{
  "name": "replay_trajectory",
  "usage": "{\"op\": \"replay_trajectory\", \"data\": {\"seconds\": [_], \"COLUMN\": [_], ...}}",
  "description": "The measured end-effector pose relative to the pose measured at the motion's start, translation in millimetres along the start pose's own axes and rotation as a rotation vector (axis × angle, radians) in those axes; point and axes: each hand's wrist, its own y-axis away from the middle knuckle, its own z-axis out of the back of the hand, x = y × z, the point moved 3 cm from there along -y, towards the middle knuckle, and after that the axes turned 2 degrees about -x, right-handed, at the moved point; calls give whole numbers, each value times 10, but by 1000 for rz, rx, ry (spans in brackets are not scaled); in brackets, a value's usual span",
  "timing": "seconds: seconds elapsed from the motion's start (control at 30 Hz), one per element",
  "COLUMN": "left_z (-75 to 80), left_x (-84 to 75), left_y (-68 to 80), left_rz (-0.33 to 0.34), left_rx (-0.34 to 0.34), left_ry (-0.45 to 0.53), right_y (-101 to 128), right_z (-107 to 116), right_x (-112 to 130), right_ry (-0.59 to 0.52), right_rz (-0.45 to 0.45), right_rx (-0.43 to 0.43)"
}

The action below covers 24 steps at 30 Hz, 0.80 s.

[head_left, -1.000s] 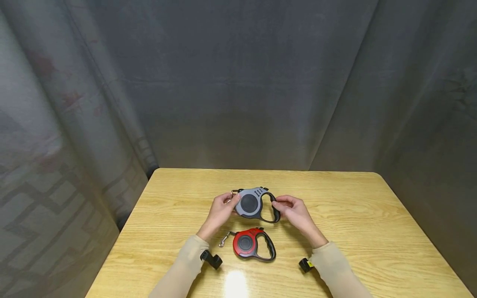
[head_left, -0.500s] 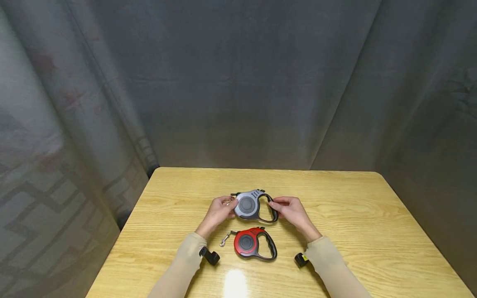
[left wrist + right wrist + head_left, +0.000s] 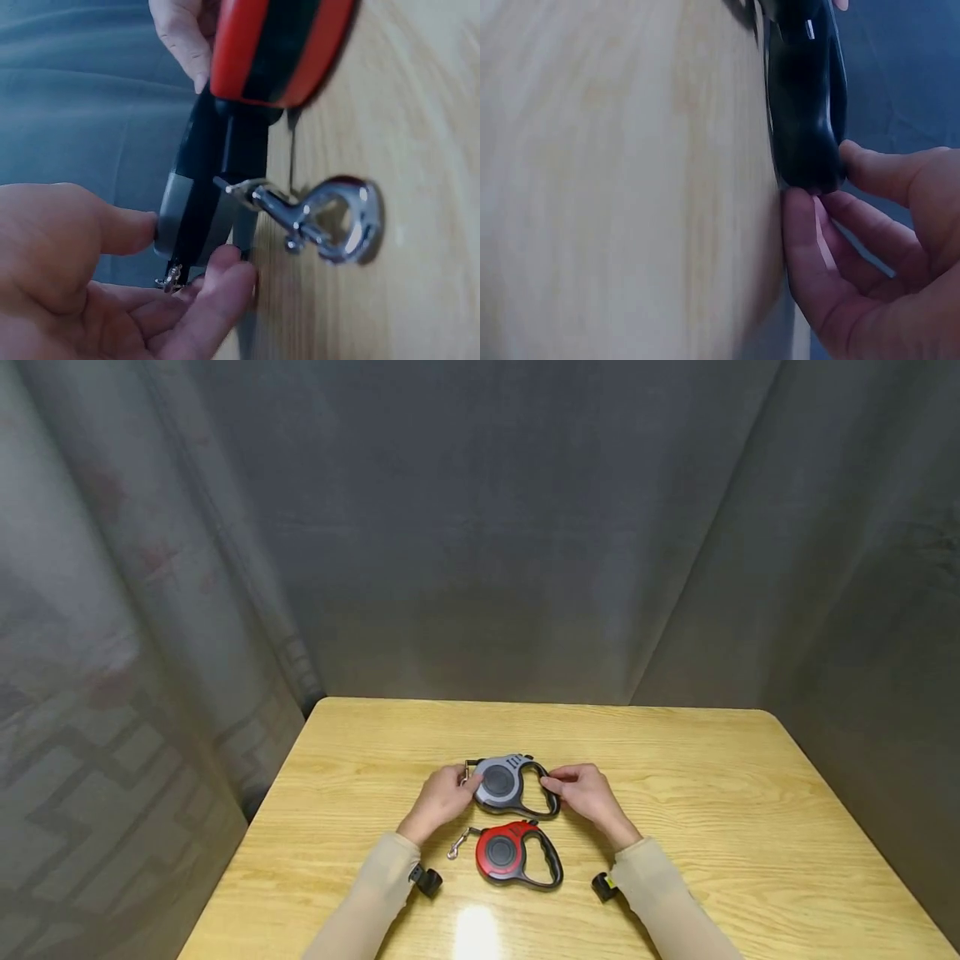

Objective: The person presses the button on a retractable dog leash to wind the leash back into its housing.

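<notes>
Grey round plastic retractable leash [image 3: 504,783] with black loop handle lies on, or just at, the light wood-grain tabletop [image 3: 712,810], mid-table, both hands on it. Left hand [image 3: 442,795] pinches the case's left end by the small clip, thumb on the side, fingers curled under [image 3: 225,281]. Right hand [image 3: 585,793] pinches the black handle end, thumb on top and fingers beneath [image 3: 810,247]. Each hand's grip is a light fingertip pinch, not a full wrap.

Red round plastic retractable leash [image 3: 513,853] with black handle sits just nearer the person than the grey leash, untouched, its silver snap hook [image 3: 322,217] flat on the wood.

Judging by this: grey leash looks set down or nearly so, hands not yet off; red one not handled.

Grey curtain [image 3: 487,527] hangs behind and beside the tabletop. Beige sleeves.
</notes>
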Motion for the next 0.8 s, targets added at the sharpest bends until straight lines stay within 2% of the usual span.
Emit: {"op": "replay_trajectory", "data": {"seconds": [0.13, 0.3, 0.43, 0.53, 0.67, 0.8], "left_z": [-5, -21, -1, 15, 63, 139], "left_x": [-8, -16, -6, 24, 69, 106], "left_y": [16, 38, 60, 66, 77, 115], "left_rz": [-14, -31, -43, -24, -18, -57], "left_rx": [-21, 7, 58, 89, 104, 87], "left_ry": [-75, -132, -125, -101, -92, -107], "right_y": [-4, 16, 42, 48, 46, 78], "right_z": [-5, 16, 14, 13, 24, 108], "right_x": [-18, -36, -51, -57, -38, -34], "right_ry": [22, 5, -31, -35, -27, -48], "right_rz": [-6, -9, -33, -38, -19, -28], "right_rx": [-16, -18, -31, -30, -5, 24]}}
